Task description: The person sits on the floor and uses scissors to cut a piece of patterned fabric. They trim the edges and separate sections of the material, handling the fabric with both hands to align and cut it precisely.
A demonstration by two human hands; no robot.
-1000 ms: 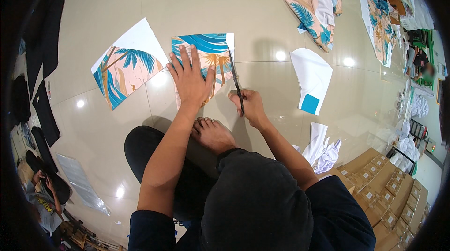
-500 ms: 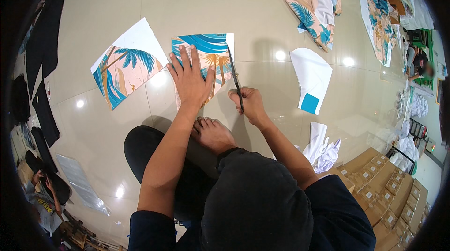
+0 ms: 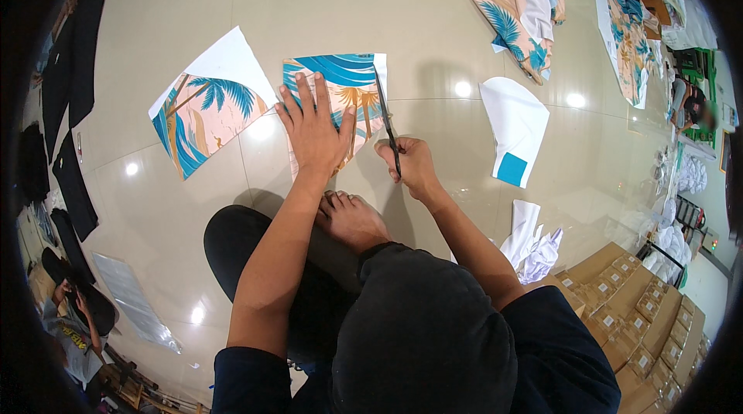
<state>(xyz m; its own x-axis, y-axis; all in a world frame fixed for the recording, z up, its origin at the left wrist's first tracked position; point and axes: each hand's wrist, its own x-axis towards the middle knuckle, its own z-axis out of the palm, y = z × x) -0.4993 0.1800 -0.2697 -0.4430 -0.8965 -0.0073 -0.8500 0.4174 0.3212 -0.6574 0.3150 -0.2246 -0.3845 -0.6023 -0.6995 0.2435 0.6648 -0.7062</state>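
Flat on the floor in front of me lies a palm-printed fabric piece (image 3: 333,66) in blue, pink and tan, with a white strip along its right edge. My left hand (image 3: 316,131) presses on it, palm down and fingers spread. My right hand (image 3: 409,166) grips dark scissors (image 3: 389,126) by the handles. Their long blades lie along the border between print and white strip, tips near the far right corner. Left of my hands rests a second printed piece (image 3: 209,112) with a white curved part at its top.
To the right lies a white fabric piece (image 3: 512,124) with a blue patch, with crumpled white scraps (image 3: 534,248) nearer me. More printed fabric (image 3: 511,11) is at the far right. Cardboard boxes (image 3: 619,298) stand at the near right, black garments (image 3: 73,81) lie left. Other people sit around the edges.
The scissors have moved slightly away from me along the white strip, and my right hand with them. My left hand stays in place on the fabric.
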